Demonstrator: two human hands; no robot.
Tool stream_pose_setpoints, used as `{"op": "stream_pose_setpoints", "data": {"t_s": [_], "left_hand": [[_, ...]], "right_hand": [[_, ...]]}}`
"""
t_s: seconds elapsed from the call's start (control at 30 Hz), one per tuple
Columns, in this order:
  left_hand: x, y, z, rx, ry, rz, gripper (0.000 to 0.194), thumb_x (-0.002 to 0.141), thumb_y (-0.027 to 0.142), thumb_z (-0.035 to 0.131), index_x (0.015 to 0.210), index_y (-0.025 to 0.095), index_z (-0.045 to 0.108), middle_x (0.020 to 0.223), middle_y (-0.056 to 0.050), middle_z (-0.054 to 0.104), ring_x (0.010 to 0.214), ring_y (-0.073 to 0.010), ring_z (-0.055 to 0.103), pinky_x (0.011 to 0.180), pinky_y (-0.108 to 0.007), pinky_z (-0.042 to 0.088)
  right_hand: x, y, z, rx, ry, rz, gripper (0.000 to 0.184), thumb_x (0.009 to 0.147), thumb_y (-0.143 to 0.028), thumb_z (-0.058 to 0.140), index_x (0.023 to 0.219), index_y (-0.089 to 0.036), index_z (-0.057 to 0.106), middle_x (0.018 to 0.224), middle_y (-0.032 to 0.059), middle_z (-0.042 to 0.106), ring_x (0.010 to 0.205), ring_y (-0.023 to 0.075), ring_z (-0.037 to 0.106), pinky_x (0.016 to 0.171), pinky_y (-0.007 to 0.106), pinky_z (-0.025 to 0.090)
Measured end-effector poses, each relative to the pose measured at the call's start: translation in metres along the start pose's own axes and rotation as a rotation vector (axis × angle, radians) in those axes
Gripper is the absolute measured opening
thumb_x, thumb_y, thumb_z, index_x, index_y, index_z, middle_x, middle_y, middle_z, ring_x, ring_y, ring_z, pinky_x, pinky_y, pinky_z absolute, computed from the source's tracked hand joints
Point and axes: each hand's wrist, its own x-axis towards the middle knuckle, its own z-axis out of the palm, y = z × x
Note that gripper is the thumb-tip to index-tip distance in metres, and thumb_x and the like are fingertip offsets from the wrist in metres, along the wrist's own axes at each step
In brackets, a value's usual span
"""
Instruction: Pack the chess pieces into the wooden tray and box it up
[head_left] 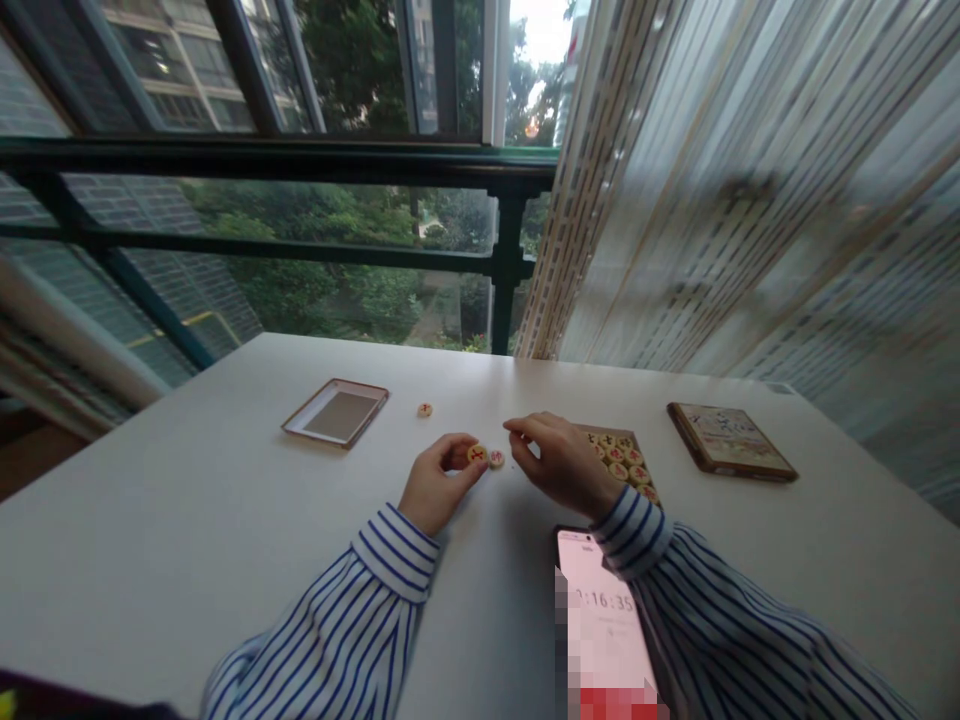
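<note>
My left hand (pixel 441 482) is closed in a pinch on a round Chinese chess piece (pixel 477 454) with a red character, its face tilted toward me. Just right of it, a second piece (pixel 496 458) with a red character lies on the white table. My right hand (pixel 561 462) hovers beyond that piece, fingers stretched out and a gap between thumb and index; nothing shows in it. Behind that hand and wrist, a box (pixel 636 440) packed with several chess pieces is partly hidden. Farther back on the table sits a lone piece (pixel 424 410).
An open shallow tray or lid (pixel 367 432) lies at the left on the white table (pixel 187 520). A closed box (pixel 739 440) with a printed top is at the right. A phone (pixel 604 625) showing a timer lies near my right forearm. A railing (pixel 300 157) and curtain (pixel 675 200) stand beyond.
</note>
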Motion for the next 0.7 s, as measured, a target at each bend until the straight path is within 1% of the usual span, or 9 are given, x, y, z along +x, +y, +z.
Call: {"op": "stream_pose_setpoints", "data": {"t_s": [0.13, 0.3, 0.57, 0.7], "left_hand": [[0.0, 0.002, 0.004, -0.109, 0.0, -0.06, 0.03, 0.061, 0.025, 0.07, 0.086, 0.015, 0.055, 0.074, -0.002, 0.064, 0.069, -0.0121, 0.06, 0.069, -0.025, 0.047], [0.0, 0.001, 0.004, -0.172, 0.018, -0.067, 0.029, 0.06, 0.024, 0.071, 0.082, 0.016, 0.055, 0.071, 0.0, 0.063, 0.067, -0.0107, 0.059, 0.067, -0.023, 0.046], [0.001, 0.003, 0.006, -0.182, 0.023, -0.065, 0.028, 0.059, 0.027, 0.073, 0.078, 0.016, 0.056, 0.069, 0.0, 0.065, 0.066, -0.0108, 0.06, 0.065, -0.022, 0.046], [0.002, 0.008, 0.008, -0.198, 0.044, -0.063, 0.027, 0.058, 0.027, 0.073, 0.076, 0.015, 0.056, 0.07, -0.001, 0.066, 0.068, -0.0127, 0.062, 0.068, -0.025, 0.047]], "right_hand": [[0.003, 0.001, -0.008, 0.0, 0.018, 0.007, 0.022, 0.082, -0.018, 0.046, 0.096, -0.014, 0.062, 0.085, 0.0069, 0.065, 0.08, 0.0162, 0.057, 0.076, 0.029, 0.043], [0.004, 0.005, -0.019, -0.006, 0.02, 0.011, 0.023, 0.082, -0.018, 0.045, 0.097, -0.014, 0.062, 0.087, 0.0076, 0.065, 0.081, 0.0165, 0.057, 0.078, 0.029, 0.043], [0.001, 0.013, -0.033, -0.023, 0.004, 0.052, 0.023, 0.082, -0.02, 0.045, 0.097, -0.015, 0.062, 0.089, 0.0063, 0.066, 0.084, 0.0171, 0.058, 0.079, 0.03, 0.043], [0.0, 0.017, -0.037, -0.02, -0.01, 0.04, 0.023, 0.081, -0.021, 0.045, 0.096, -0.017, 0.062, 0.089, 0.0047, 0.066, 0.082, 0.0166, 0.058, 0.077, 0.03, 0.044]]}}
